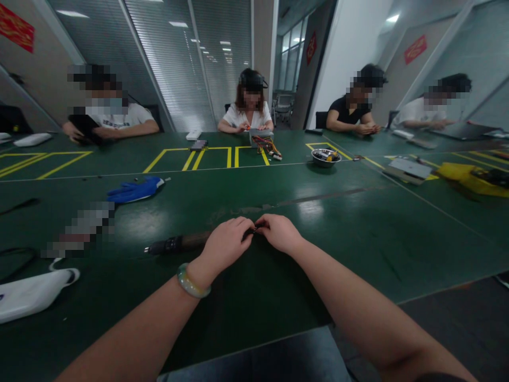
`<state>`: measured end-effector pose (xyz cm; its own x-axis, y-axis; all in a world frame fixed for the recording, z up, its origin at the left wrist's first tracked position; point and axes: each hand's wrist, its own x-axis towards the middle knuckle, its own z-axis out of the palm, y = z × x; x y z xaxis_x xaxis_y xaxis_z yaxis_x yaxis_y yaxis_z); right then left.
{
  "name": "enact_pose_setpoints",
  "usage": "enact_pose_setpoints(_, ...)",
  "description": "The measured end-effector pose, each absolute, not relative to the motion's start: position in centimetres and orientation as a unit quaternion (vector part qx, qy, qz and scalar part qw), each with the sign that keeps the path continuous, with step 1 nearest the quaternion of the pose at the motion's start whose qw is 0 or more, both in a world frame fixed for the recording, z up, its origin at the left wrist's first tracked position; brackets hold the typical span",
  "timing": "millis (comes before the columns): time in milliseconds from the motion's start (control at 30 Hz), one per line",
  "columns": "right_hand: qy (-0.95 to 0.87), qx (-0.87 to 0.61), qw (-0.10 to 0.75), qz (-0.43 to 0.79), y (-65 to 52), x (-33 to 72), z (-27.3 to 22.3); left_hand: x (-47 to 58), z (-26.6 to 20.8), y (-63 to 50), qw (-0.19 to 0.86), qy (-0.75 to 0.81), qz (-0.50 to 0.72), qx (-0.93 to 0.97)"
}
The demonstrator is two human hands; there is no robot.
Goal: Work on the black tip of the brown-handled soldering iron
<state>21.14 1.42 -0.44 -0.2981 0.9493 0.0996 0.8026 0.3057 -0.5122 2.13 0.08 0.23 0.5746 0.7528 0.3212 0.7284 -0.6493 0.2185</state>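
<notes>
A long brown-and-black electric screwdriver (pixel 193 242) lies on the green table, its metal tip pointing left. My left hand (pixel 226 241), with a jade-like bangle on the wrist, is closed over its right end and covers much of it. Close beside, my right hand (pixel 278 232) pinches a small dark piece at that same end, thumb and fingers together. The fingertips of both hands almost meet, and they hide most of what is between them.
A blue glove (pixel 136 190) lies ahead on the left, near a white device (pixel 35 293) with a strap. Further off are a metal bowl (pixel 325 157) of small parts, a grey box with coloured wires (pixel 261 139) and a yellow bag (pixel 471 178). Several people sit across the table.
</notes>
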Motion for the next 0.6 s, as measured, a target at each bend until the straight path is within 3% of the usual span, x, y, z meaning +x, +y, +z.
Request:
enact_pose_setpoints(400, -0.775, -0.597, 0.177, 0.111, 1.4, 21.0, -0.8, 2.1, 1.1, -1.1, 0.033, 0.321, 0.285, 0.903)
enact_pose_setpoints(600, -0.634, -0.755, 0.134, 0.1, 1.2, 32.8, 0.4, 1.7, 1.8, -1.8, 0.07, 0.26, 0.293, 0.917)
